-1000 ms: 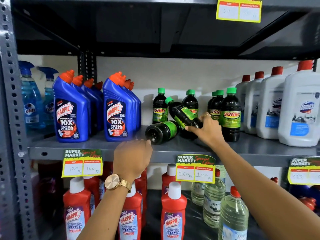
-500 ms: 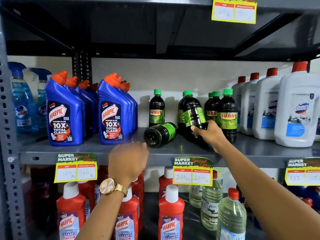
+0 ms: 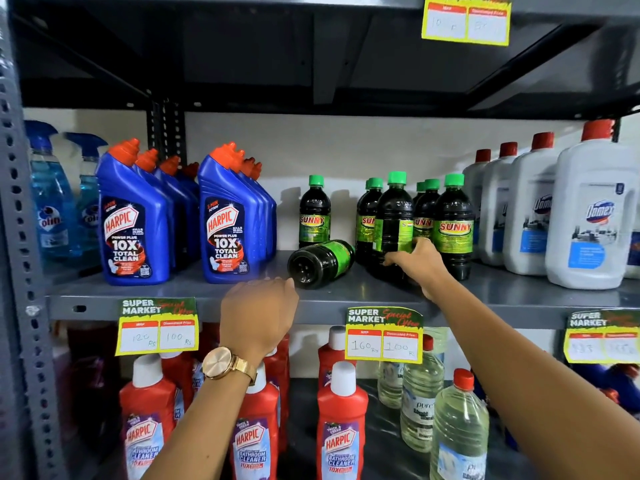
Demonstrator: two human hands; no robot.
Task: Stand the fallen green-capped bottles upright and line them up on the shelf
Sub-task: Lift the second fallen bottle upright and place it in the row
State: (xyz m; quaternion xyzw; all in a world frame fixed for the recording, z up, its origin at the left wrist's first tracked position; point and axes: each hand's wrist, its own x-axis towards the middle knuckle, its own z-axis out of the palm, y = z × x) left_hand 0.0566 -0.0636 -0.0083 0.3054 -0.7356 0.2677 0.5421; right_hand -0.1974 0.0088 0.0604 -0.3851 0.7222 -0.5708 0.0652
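One dark green-capped bottle (image 3: 320, 263) lies on its side on the grey shelf (image 3: 194, 289), its base toward me. My right hand (image 3: 417, 263) grips the lower part of another dark green-capped bottle (image 3: 393, 220), which stands upright in front of the row. Further green-capped bottles stand around it: one alone at the left (image 3: 314, 216), one behind (image 3: 366, 220), and a front one at the right (image 3: 453, 223). My left hand (image 3: 258, 311) rests at the shelf's front edge, just left of the fallen bottle, fingers curled, holding nothing.
Blue Harpic bottles (image 3: 133, 223) fill the shelf's left, with blue spray bottles (image 3: 50, 195) beyond. White Domex jugs (image 3: 592, 216) stand at the right. Price tags (image 3: 384, 336) hang on the shelf edge. Red Harpic bottles (image 3: 341, 431) and clear bottles (image 3: 457, 427) sit below.
My right hand has swung the tilted bottle upright and set it down in front of the standing row. The fallen bottle and my left hand have stayed put.
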